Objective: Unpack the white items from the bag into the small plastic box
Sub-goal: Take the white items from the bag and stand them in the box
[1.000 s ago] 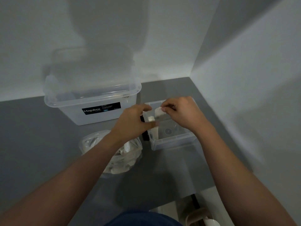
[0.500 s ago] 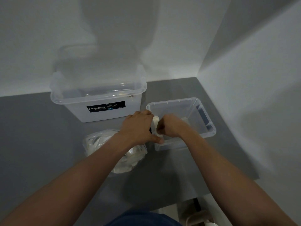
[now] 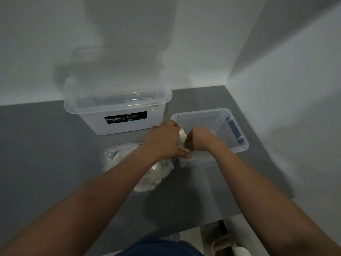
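Nearest me, the clear bag point(image 3: 153, 174) lies on the grey surface point(image 3: 55, 145), partly under the left forearm. Just beyond, the right hand point(image 3: 198, 140) pinches a white item point(image 3: 182, 135) at the near-left corner of the small plastic box point(image 3: 239, 145). The left hand point(image 3: 164, 141) curls beside it, and I cannot tell if it grips. Better to lower the item past the rim, release it inside, and steady that light box. Behind stands 1 larger clear box point(image 3: 118, 126).

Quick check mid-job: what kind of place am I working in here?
Probably a home storage or utility corner: a grey counter set into the corner of two plain white walls, with a big clear Megabox storage tub and a small plastic box on it.
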